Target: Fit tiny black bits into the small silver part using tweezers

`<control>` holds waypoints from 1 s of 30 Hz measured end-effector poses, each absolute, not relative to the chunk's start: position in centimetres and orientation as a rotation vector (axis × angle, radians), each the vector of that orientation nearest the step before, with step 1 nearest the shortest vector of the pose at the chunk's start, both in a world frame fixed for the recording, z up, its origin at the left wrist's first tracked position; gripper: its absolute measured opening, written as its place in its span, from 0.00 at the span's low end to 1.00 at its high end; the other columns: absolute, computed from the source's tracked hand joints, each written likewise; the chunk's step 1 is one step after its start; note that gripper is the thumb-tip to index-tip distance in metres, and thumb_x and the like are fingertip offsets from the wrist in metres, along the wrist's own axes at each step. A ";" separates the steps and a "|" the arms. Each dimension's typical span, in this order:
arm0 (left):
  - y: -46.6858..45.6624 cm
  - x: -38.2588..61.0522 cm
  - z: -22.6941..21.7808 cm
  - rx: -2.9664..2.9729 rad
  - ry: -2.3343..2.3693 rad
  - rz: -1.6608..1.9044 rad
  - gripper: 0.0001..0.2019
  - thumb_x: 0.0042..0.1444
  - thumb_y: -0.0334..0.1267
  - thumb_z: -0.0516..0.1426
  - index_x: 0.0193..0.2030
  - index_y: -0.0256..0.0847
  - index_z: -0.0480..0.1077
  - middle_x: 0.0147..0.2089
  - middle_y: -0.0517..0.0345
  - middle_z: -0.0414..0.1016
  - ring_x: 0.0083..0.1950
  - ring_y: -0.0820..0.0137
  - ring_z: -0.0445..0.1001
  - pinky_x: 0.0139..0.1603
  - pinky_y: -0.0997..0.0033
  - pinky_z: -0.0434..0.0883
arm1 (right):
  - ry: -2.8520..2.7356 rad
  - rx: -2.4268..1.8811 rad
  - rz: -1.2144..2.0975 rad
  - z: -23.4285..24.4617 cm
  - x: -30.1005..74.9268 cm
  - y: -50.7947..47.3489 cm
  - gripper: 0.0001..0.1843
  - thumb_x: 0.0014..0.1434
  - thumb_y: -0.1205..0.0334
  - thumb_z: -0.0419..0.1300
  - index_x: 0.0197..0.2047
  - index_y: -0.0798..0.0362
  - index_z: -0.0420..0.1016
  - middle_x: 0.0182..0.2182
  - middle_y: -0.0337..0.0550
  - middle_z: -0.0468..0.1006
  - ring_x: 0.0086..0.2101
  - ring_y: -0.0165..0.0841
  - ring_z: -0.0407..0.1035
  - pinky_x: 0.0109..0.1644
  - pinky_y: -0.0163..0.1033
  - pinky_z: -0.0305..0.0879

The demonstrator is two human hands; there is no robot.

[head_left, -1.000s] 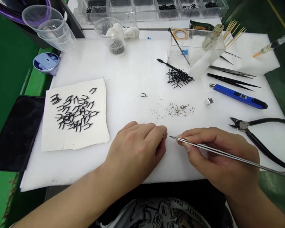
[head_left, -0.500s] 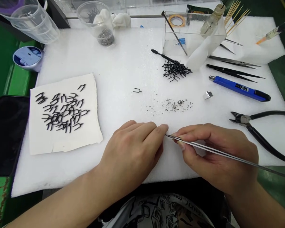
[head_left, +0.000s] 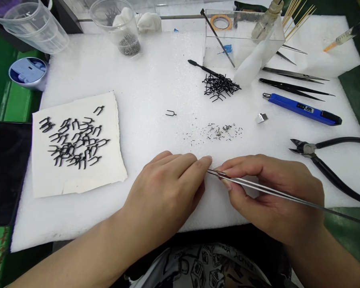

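My left hand [head_left: 168, 184] rests on the white foam mat with its fingers curled and the thumb side toward the right. Whatever its fingertips hold is hidden beneath the hand. My right hand [head_left: 276, 196] pinches a pair of long silver tweezers [head_left: 276, 192]. Their tips are slightly apart and reach the left fingertips. Just beyond the hands lie many tiny dark bits [head_left: 223, 131]. A single small two-pronged black piece [head_left: 171, 113] lies farther left. A heap of similar black pieces [head_left: 220, 85] is at the back, and many more pronged pieces [head_left: 75, 140] lie on a white paper sheet [head_left: 108, 180].
On the right are side cutters [head_left: 310, 150], a blue utility knife [head_left: 303, 109], black tweezers [head_left: 294, 89] and a small metal block [head_left: 262, 118]. A clear box [head_left: 210, 56], a glass bottle [head_left: 262, 26] and plastic cups [head_left: 45, 32] stand at the back. A black tablet-like slab [head_left: 6, 172] lies left.
The tweezers' tips have spread a little apart near the left fingertips. Both hands stay nearly in place. The whole view has shifted slightly.
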State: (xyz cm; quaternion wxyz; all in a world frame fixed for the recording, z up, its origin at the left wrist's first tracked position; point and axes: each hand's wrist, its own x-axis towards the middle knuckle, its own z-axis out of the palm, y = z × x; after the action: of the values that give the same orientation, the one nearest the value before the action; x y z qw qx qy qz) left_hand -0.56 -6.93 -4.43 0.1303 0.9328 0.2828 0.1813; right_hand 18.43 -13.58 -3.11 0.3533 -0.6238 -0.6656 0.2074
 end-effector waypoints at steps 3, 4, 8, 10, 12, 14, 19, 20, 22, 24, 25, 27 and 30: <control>-6.9 -0.6 -4.4 2.709 0.824 0.528 0.13 0.61 0.25 0.55 0.51 0.31 0.74 0.30 0.60 0.72 0.29 0.70 0.65 0.32 0.67 0.66 | -1.718 -1.610 0.540 -3.1 18.5 -13.6 0.12 0.52 0.72 0.65 0.38 0.47 0.76 0.37 0.31 0.85 0.36 0.28 0.80 0.42 0.31 0.77; -6.9 -0.6 -4.3 2.710 0.822 0.528 0.13 0.61 0.25 0.55 0.51 0.31 0.74 0.30 0.60 0.72 0.29 0.70 0.65 0.32 0.67 0.66 | -1.715 -1.609 0.542 -3.1 18.4 -13.6 0.12 0.52 0.72 0.65 0.38 0.47 0.76 0.37 0.30 0.85 0.36 0.28 0.80 0.42 0.31 0.77; -6.9 -0.6 -4.3 2.711 0.825 0.532 0.13 0.61 0.25 0.56 0.51 0.30 0.74 0.29 0.60 0.71 0.29 0.69 0.64 0.31 0.67 0.65 | -1.706 -1.608 0.555 -3.3 18.4 -13.5 0.13 0.51 0.73 0.65 0.38 0.46 0.76 0.36 0.29 0.85 0.36 0.28 0.81 0.43 0.31 0.77; -6.9 -0.6 -4.3 2.714 0.822 0.534 0.13 0.60 0.25 0.56 0.51 0.30 0.75 0.29 0.61 0.71 0.29 0.70 0.64 0.31 0.67 0.65 | -1.700 -1.612 0.564 -3.3 18.4 -13.5 0.13 0.51 0.73 0.65 0.38 0.46 0.76 0.36 0.29 0.85 0.36 0.28 0.81 0.43 0.31 0.77; -6.9 -0.6 -4.3 2.714 0.815 0.530 0.13 0.60 0.25 0.56 0.51 0.30 0.75 0.29 0.60 0.71 0.29 0.70 0.64 0.31 0.67 0.65 | -1.701 -1.612 0.571 -3.2 18.4 -13.5 0.14 0.51 0.73 0.65 0.38 0.46 0.76 0.37 0.30 0.85 0.37 0.29 0.81 0.43 0.32 0.77; -6.8 -0.5 -4.3 2.708 0.814 0.525 0.13 0.60 0.25 0.56 0.51 0.30 0.75 0.29 0.60 0.72 0.29 0.70 0.65 0.31 0.67 0.65 | -1.720 -1.589 0.569 -3.1 18.4 -13.6 0.14 0.51 0.74 0.64 0.39 0.46 0.75 0.38 0.31 0.85 0.37 0.29 0.81 0.45 0.33 0.77; -6.4 -0.2 -4.0 2.594 0.854 0.491 0.13 0.58 0.25 0.57 0.49 0.33 0.77 0.28 0.61 0.74 0.28 0.71 0.67 0.30 0.68 0.67 | -1.806 -1.522 0.589 -2.9 18.3 -13.6 0.14 0.51 0.74 0.63 0.38 0.45 0.73 0.39 0.33 0.84 0.39 0.30 0.80 0.46 0.34 0.77; -6.3 -0.2 -3.8 2.552 0.865 0.479 0.14 0.58 0.25 0.57 0.49 0.34 0.77 0.29 0.62 0.74 0.29 0.71 0.68 0.31 0.68 0.67 | -1.814 -1.520 0.595 -2.9 18.3 -13.5 0.14 0.51 0.75 0.63 0.38 0.45 0.73 0.39 0.33 0.83 0.39 0.30 0.79 0.46 0.34 0.77; -6.2 -0.3 -3.5 2.462 0.873 0.439 0.15 0.56 0.25 0.57 0.49 0.36 0.76 0.30 0.62 0.75 0.30 0.71 0.70 0.32 0.68 0.68 | -1.815 -1.515 0.601 -3.0 18.2 -13.4 0.14 0.51 0.75 0.62 0.37 0.46 0.73 0.39 0.32 0.83 0.39 0.30 0.79 0.45 0.34 0.77; -6.2 -0.3 -3.2 2.396 0.875 0.402 0.16 0.56 0.26 0.56 0.49 0.36 0.76 0.31 0.62 0.75 0.31 0.72 0.71 0.32 0.69 0.69 | -1.808 -1.497 0.603 -3.1 18.2 -13.4 0.14 0.51 0.76 0.62 0.37 0.47 0.72 0.38 0.33 0.82 0.38 0.29 0.78 0.45 0.34 0.76; -6.3 -0.3 -3.1 2.382 0.881 0.393 0.15 0.56 0.26 0.56 0.49 0.36 0.76 0.31 0.62 0.75 0.31 0.72 0.72 0.33 0.69 0.69 | -1.805 -1.484 0.603 -3.2 18.2 -13.3 0.14 0.52 0.76 0.61 0.37 0.47 0.72 0.38 0.34 0.82 0.38 0.29 0.78 0.45 0.33 0.76; -6.3 -0.2 -3.1 2.393 0.901 0.415 0.15 0.56 0.26 0.56 0.49 0.36 0.76 0.30 0.62 0.75 0.31 0.72 0.71 0.32 0.70 0.68 | -1.802 -1.463 0.601 -3.4 18.3 -13.4 0.13 0.52 0.76 0.62 0.37 0.49 0.73 0.38 0.35 0.82 0.39 0.28 0.78 0.46 0.32 0.75; -6.4 0.0 -3.3 2.431 0.922 0.458 0.14 0.57 0.26 0.56 0.48 0.34 0.76 0.31 0.61 0.75 0.30 0.73 0.71 0.31 0.70 0.67 | -1.790 -1.454 0.598 -3.5 18.3 -13.5 0.11 0.54 0.76 0.62 0.37 0.50 0.73 0.39 0.35 0.83 0.39 0.26 0.77 0.47 0.30 0.74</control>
State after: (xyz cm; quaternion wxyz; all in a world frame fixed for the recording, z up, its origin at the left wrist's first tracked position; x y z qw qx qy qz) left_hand -0.01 -6.43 -3.34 0.2482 0.8921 0.3381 0.1680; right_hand 18.33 -13.47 -3.50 0.3705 -0.5668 -0.6979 0.2333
